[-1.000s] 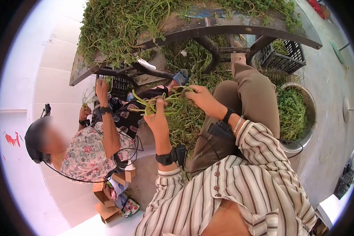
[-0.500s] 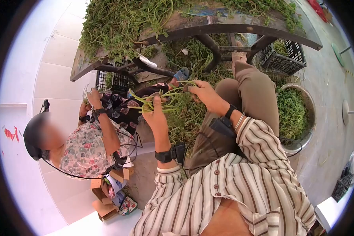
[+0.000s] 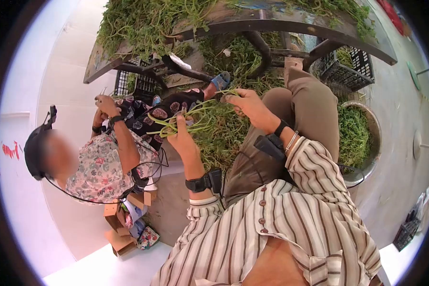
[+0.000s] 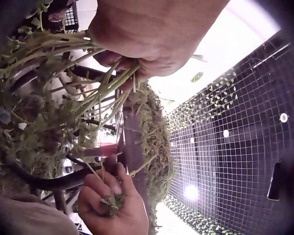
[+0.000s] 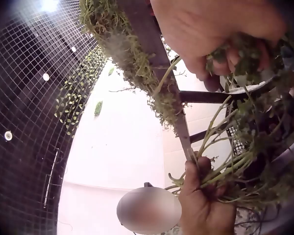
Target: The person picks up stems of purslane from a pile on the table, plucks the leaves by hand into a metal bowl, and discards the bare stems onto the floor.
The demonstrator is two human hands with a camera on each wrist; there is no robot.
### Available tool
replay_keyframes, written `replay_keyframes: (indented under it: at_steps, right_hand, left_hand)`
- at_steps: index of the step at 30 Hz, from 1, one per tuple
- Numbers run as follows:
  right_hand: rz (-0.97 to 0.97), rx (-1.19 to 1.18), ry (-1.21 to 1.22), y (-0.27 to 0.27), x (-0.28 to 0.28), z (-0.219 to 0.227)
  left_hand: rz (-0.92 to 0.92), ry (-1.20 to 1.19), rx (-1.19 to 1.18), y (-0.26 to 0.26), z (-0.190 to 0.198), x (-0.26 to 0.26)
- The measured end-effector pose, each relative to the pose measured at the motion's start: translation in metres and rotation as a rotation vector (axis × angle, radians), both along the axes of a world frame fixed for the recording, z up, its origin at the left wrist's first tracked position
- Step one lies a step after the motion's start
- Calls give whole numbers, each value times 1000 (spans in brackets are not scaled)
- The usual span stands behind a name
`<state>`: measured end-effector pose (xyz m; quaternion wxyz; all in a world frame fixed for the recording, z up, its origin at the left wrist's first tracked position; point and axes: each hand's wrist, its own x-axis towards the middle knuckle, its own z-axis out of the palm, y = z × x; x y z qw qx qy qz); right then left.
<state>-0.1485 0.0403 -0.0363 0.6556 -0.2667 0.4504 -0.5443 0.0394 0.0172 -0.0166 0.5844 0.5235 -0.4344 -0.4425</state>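
Note:
My left hand (image 3: 183,140) grips a bunch of green stems (image 3: 202,117), thumb pressed along the top. Cut-looking stem ends stick out to its left, and the leafy part fans out in the left wrist view. To the right, my right hand (image 3: 252,109) pinches a thin stem that runs across from the bunch. Small leafy tips (image 4: 111,203) are tucked in its curled fingers. A dark piece (image 5: 214,83) shows at the right thumb tip in the right wrist view.
A table (image 3: 291,26) piled with greens (image 3: 148,33) stands ahead. More greens (image 3: 224,143) cover the floor between my legs and the left hand. A metal basin (image 3: 379,138) of greens is at right, and a black crate (image 3: 362,69) under the table. Another person (image 3: 100,162) sits at left.
The view has shifted slightly. My left hand has moved a little left with the bunch, and the right hand a little up, widening the gap. The other person's raised hand has come down.

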Motion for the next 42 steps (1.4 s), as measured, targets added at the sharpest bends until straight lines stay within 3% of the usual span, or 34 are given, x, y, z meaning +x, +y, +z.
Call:
replay_keyframes:
  at_steps: [12, 14, 21, 24, 30, 37, 42]
  right_hand:
    - [57, -63, 176, 0, 3, -6]
    - [152, -63, 164, -2, 3, -13]
    - [26, -249, 310, -2, 8, -10]
    - [0, -304, 257, -2, 11, -13]
    - [99, -318, 410, -5, 16, -23]
    - [34, -341, 381, -4, 13, -22]
    - [42, -359, 602, -4, 11, -24]
  left_hand:
    - [-35, 33, 53, 1, 7, -18]
    - [-52, 36, 28, 1, 8, -23]
    - [-105, 7, 82, 3, 5, -28]
    - [-101, 57, 49, 5, 5, -31]
    - [-114, 60, 74, 4, 3, -34]
    - [-140, 36, 40, 3, 0, -35]
    - [-111, 31, 47, -2, 3, -26]
